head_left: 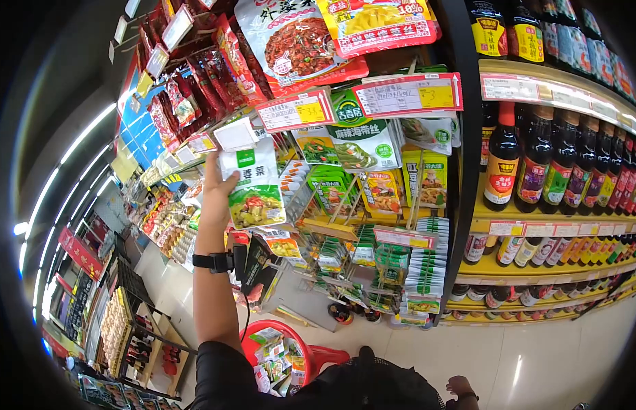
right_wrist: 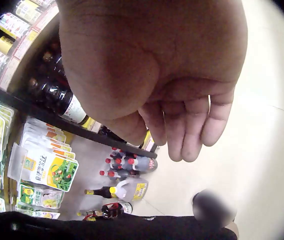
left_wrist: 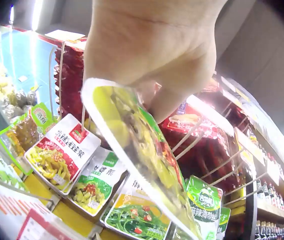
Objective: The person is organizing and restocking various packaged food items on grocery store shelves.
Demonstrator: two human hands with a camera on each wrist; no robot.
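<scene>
My left hand (head_left: 217,190) is raised to the rack and pinches a white and green packet of pickled vegetables (head_left: 258,203) by its upper side, thumb over the front. The left wrist view has this packet (left_wrist: 137,132) tilted close to the camera, with the fingertips hidden behind it. Similar packets, such as a red and white one (left_wrist: 62,155), hang on hooks around it. Low beside my body, my right hand (head_left: 460,387) holds nothing. Its fingers (right_wrist: 184,127) hang loosely bent above the floor.
A red basket (head_left: 306,348) with several packets inside stands on the floor in front of me. Metal hooks and price tags (head_left: 408,94) stick out from the rack. Sauce bottles (head_left: 536,160) line the shelves to the right. Bottles and jugs (right_wrist: 132,190) stand low by the rack.
</scene>
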